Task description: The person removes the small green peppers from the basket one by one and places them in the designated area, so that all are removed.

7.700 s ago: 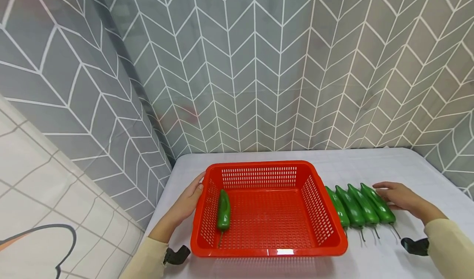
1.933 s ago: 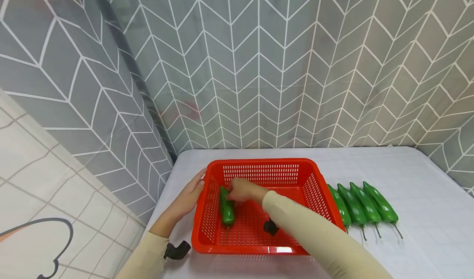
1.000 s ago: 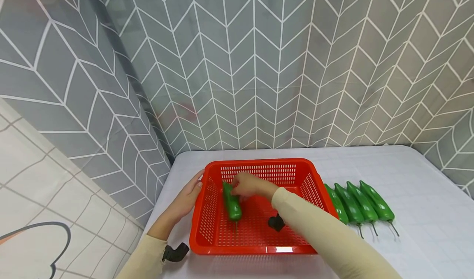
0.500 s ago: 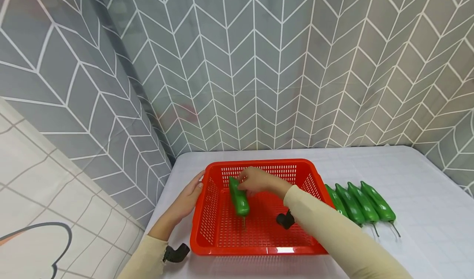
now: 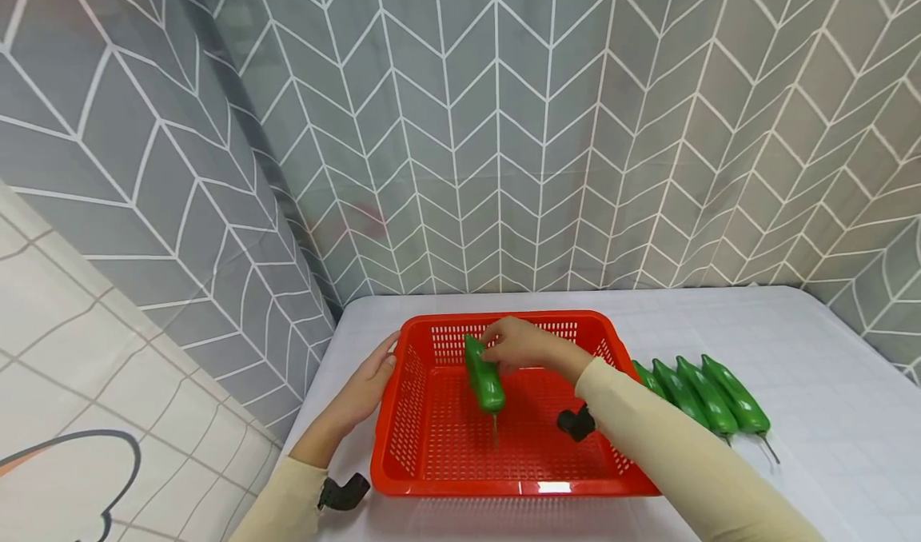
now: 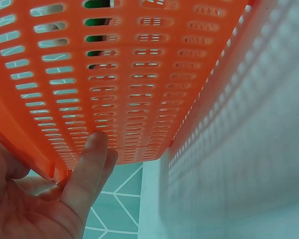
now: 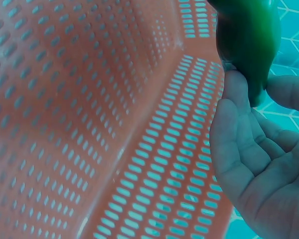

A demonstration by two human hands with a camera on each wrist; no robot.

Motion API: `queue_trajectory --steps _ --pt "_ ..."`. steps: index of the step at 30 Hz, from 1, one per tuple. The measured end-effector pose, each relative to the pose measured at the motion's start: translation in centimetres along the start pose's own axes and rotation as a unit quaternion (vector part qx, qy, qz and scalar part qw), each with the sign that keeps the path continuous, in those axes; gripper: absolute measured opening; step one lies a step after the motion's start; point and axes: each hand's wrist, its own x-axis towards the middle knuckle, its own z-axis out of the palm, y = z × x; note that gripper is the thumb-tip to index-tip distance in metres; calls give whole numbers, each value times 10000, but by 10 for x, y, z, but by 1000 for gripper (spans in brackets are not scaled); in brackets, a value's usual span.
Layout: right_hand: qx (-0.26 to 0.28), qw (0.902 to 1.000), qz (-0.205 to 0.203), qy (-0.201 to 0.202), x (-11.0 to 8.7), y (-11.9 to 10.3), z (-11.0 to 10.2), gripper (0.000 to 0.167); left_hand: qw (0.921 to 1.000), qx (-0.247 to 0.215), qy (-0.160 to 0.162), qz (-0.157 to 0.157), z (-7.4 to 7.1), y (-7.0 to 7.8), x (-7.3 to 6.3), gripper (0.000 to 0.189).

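Note:
Near the back of the red plastic basket (image 5: pixel 518 490), my right hand (image 5: pixel 512 342) pinches a glossy green chili pepper (image 5: pixel 487 382) by its narrow end. In the right wrist view, thumb and fingertips (image 7: pixel 234 84) sit on either side of the tip, with the pepper (image 7: pixel 251 40) above them. In the head view its thick end tilts toward the front, and its thin stem points at the near rim. My left hand (image 5: pixel 363 386) lies against the basket's left side. In the left wrist view its fingers (image 6: pixel 92 154) stretch along the slotted outer wall.
Several more green chili peppers (image 5: pixel 734 394) lie side by side on the white cloth right of the basket, some partly behind the right sleeve (image 5: pixel 676 446). The white-covered table (image 5: pixel 784 326) backs onto a grey chevron curtain (image 5: pixel 518 126).
My right hand has left the row of peppers and reached into the basket. It has taken hold of the pepper there and moved it rightward from the left wall. My left hand stays put.

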Motion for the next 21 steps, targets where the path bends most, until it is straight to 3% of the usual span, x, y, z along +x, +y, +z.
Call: queue_trajectory --steps 21 --pt "35 9999 -26 162 -28 13 -38 29 9999 113 66 -42 0 0 -2 52"
